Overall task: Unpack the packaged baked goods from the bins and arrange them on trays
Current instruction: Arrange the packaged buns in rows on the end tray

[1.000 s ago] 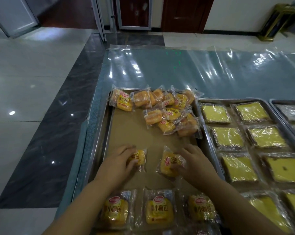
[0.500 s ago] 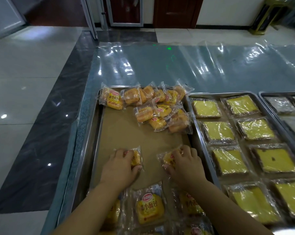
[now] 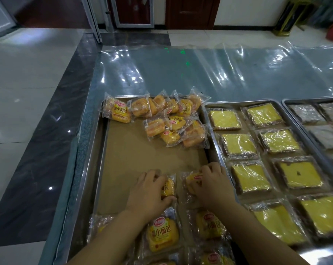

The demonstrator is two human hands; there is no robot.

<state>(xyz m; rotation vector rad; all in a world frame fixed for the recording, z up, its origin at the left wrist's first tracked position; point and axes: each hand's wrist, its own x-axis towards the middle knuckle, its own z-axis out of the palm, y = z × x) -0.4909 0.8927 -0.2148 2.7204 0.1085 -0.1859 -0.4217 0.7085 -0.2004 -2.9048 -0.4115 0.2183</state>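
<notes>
A steel tray (image 3: 89,159) lined with brown paper lies in front of me. My left hand (image 3: 148,194) grips a small packaged bread roll (image 3: 168,187) flat on the paper. Beside it, my right hand (image 3: 211,184) grips a second packaged roll (image 3: 193,181). Both packs sit a little apart in the tray's middle row. Below them lies a row of laid-out packs (image 3: 162,234), partly hidden by my forearms. A loose pile of the same yellow-wrapped rolls (image 3: 169,119) fills the tray's far end.
To the right stands a second tray (image 3: 209,119) with wrapped yellow cake squares (image 3: 238,144) in two columns. A third tray (image 3: 288,104) with greyish wrapped pieces is at the far right. Clear plastic sheet (image 3: 200,69) covers the table. The table's left edge drops to the tiled floor.
Both hands have drawn their packs closer to each other and slightly toward the near row. The camera view has shifted, so the trays appear lower and more to the right.
</notes>
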